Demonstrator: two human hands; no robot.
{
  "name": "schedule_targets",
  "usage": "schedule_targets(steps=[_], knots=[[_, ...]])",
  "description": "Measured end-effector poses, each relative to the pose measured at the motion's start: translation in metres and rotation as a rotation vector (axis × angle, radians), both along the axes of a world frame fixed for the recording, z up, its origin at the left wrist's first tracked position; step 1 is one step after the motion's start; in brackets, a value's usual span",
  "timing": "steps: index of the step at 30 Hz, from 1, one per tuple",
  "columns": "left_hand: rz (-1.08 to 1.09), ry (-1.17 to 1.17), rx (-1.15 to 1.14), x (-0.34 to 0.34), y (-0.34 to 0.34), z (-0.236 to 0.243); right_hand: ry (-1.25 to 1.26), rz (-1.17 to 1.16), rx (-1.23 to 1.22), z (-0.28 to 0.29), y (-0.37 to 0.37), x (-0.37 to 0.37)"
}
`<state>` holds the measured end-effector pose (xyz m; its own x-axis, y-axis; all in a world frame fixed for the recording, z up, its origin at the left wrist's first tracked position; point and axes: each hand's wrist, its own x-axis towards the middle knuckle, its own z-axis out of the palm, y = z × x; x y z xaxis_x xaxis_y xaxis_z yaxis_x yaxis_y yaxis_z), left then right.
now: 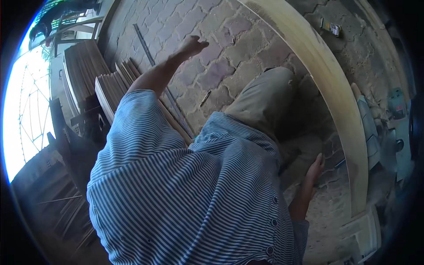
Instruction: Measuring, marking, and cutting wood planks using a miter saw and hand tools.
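My left hand (194, 46) reaches out over the paving with its fingers loosely bent and apart, holding nothing visible. A long metal straightedge (145, 45) lies left of it, and a small pencil-like stick (204, 98) is on the pavers below. Low at my right side, my right hand (315, 168) has its fingers extended beside my trouser leg, with no object visible in it. A long pale board (329, 81) runs just right of that hand and past my knee (276, 84).
Stacked dark boards (81, 70) and shorter planks (108, 95) stand at the left, near a bench (81, 22) and a bright metal grille (26, 101). A small tool or container (333, 28) and grey-green equipment (397, 115) lie beyond the pale board at the right.
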<state>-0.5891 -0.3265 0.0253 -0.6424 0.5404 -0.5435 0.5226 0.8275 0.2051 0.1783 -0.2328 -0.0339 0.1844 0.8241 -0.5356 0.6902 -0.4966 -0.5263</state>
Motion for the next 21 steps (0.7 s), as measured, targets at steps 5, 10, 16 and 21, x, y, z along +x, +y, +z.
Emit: schedule_targets(steps=[5,10,16,21], knots=[[0.049,-0.222,-0.508,0.074,-0.266,-0.062,-0.127,-0.005,-0.132,0.015,-0.003,-0.02],[0.2,0.105,-0.134,0.175,-0.308,-0.085,-0.161,0.076,0.004,0.032,-0.026,-0.018],[0.139,0.119,0.116,0.175,-0.266,-0.132,-0.157,0.289,0.278,0.082,-0.011,-0.099],[0.398,-0.033,0.426,0.184,-0.182,-0.084,0.318,0.339,0.267,0.13,-0.012,-0.243]])
